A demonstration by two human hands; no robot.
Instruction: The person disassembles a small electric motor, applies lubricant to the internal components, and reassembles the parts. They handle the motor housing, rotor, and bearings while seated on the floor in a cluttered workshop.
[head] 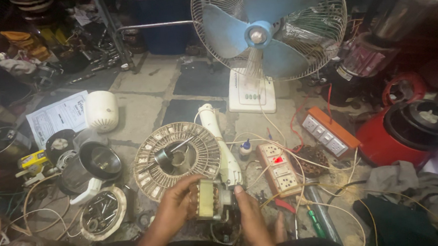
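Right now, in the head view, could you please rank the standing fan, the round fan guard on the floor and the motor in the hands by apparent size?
1. Standing fan
2. Round fan guard
3. Motor, although nearest the camera; both hands grip it.

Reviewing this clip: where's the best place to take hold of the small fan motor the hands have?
Probably by the motor's blocky metal core, from both flanks, as the left hand and right hand do: those sides look flat, while the windings and wires look fragile.
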